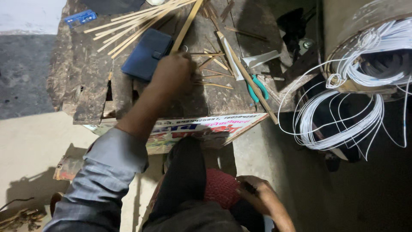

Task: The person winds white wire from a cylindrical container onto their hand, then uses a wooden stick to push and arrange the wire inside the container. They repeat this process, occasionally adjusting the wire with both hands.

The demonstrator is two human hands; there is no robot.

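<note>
Left hand [174, 71] reaching among loose bamboo sticks [212, 71] on surface [86, 77], grip unclear; right hand [255, 193] closed near lap; sticks unsorted, scattered.

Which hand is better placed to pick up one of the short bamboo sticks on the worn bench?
Left, most likely. The left hand is already stretched over the short bamboo sticks on the bench, while the right hand rests low by the knee.
</note>
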